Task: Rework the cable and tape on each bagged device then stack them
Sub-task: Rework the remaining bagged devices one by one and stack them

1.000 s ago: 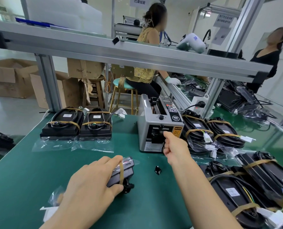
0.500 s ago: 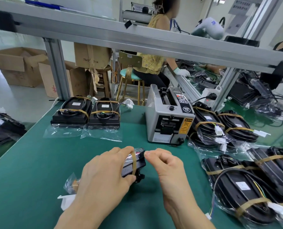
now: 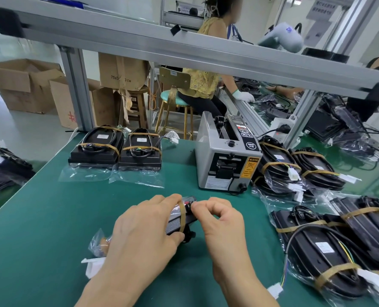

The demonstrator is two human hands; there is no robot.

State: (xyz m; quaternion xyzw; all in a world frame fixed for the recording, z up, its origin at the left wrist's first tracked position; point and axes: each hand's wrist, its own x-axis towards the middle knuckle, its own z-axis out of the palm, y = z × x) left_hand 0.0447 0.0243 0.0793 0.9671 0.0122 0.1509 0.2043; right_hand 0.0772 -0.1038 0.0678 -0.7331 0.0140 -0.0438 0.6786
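On the green mat, my left hand [image 3: 144, 235] wraps over a bagged black device [image 3: 177, 220], gripping it where a brown tape strip [image 3: 182, 216] crosses it. My right hand [image 3: 219, 220] pinches the device's far end with thumb and forefinger. The bag's loose end and a white connector [image 3: 93, 264] stick out under my left wrist. Two finished bagged devices [image 3: 117, 149] lie side by side at the back left. Several more taped, bagged devices [image 3: 316, 247] are heaped on the right.
A grey tape dispenser [image 3: 226, 160] stands behind my hands. An aluminium frame bar [image 3: 184, 49] runs overhead. Cardboard boxes [image 3: 27, 85] sit on the floor at left. A seated person works at a bench beyond; another stands far right.
My right hand pulled back from the tape dispenser and came to the device's end. My left hand kept its hold. The view tilted down slightly.
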